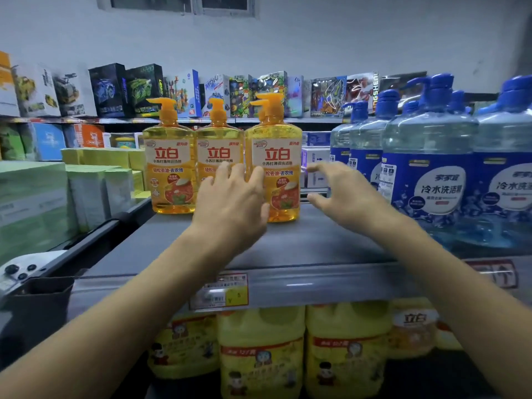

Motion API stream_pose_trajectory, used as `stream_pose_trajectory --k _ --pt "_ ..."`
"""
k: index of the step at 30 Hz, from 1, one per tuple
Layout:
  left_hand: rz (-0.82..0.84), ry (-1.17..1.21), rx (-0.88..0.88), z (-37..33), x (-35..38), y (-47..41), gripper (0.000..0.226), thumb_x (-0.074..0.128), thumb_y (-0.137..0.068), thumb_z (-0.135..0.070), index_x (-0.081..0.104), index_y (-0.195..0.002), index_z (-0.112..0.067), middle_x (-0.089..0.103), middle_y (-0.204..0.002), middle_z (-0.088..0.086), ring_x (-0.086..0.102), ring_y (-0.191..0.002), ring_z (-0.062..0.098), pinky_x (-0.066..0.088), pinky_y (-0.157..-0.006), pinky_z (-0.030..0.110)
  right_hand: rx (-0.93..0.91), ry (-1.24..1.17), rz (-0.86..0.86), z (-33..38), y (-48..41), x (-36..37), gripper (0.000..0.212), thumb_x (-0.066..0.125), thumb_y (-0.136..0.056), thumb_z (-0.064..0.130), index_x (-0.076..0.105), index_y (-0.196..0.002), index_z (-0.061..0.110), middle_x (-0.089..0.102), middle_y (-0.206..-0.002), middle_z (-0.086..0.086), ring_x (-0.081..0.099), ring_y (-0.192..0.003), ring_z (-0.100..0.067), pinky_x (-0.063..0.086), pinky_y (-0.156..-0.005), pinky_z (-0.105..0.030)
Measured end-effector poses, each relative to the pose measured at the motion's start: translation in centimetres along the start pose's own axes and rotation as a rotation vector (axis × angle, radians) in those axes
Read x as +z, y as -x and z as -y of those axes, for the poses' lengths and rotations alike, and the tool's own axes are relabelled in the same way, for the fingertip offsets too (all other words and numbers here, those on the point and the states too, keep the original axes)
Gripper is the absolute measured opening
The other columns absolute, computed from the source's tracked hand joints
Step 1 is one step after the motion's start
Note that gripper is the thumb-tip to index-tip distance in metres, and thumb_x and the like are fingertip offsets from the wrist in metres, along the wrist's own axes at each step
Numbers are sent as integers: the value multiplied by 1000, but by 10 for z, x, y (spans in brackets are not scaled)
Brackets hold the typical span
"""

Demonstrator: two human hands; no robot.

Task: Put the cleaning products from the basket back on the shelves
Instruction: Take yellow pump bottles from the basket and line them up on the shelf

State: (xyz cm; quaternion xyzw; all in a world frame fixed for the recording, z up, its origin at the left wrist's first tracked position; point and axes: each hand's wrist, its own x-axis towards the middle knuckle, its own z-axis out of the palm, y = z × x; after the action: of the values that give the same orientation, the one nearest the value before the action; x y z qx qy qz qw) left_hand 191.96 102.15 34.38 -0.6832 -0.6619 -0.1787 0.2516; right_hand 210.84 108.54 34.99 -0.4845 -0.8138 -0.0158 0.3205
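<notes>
Three orange pump bottles of dish soap stand upright in a row on the grey top shelf [302, 246]: a left bottle [169, 165], a middle bottle [218, 151] and a right bottle [276, 156]. My left hand [233, 203] reaches in front of the middle bottle, fingers straight, fingertips touching the labels of the middle and right bottles. My right hand [342, 194] hovers just right of the right bottle with fingers spread, holding nothing. No basket is in view.
Several large blue pump bottles [431, 180] fill the shelf's right side. Green packs [34, 197] stand at left. Yellow jugs [259, 352] sit on the shelf below. Toy boxes [184, 93] line a far shelf. A white device [20, 269] lies at lower left.
</notes>
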Motion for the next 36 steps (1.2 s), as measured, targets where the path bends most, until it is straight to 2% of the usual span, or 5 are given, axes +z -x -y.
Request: stream_pose_trajectory --k 9,21,25,32,36 --pt "-282 269 410 -103 31 100 57 57 -88 -28 51 -140 -5 51 -139 30 42 -135 48 40 -105 56 260 176 -284 -20 191 -20 50 63 -95 29 46 -142 25 48 -140 3 48 -127 -16 41 -101 -29" --pt "183 424 830 -333 101 272 53 66 -86 -29 55 -134 -8 60 -124 21 51 -126 44 47 -98 54 1114 180 -124 -134 524 -29 50 60 -95 28 44 -142 26 46 -142 0 49 -128 -25 43 -97 -37" --pt "286 439 959 -434 103 336 46 62 -85 -27 56 -128 -11 63 -108 14 59 -106 38 49 -85 47 1366 198 -76 -167 657 -66 45 59 -95 25 47 -139 23 51 -138 -6 52 -124 -29 45 -95 -41" --pt "420 495 1086 -569 89 430 11 60 -88 -25 62 -89 -14 63 -80 5 62 -74 30 43 -61 36 1493 147 -1 -212 808 -109 21 61 -90 25 63 -112 23 69 -105 -3 67 -93 -30 56 -83 -45" --pt "438 529 1131 -625 84 456 29 62 -86 -17 42 -66 -15 48 -58 3 50 -49 27 30 -48 29 1541 167 24 -243 836 -129 14 60 -90 34 60 -87 20 70 -85 2 66 -84 -30 55 -75 -39"
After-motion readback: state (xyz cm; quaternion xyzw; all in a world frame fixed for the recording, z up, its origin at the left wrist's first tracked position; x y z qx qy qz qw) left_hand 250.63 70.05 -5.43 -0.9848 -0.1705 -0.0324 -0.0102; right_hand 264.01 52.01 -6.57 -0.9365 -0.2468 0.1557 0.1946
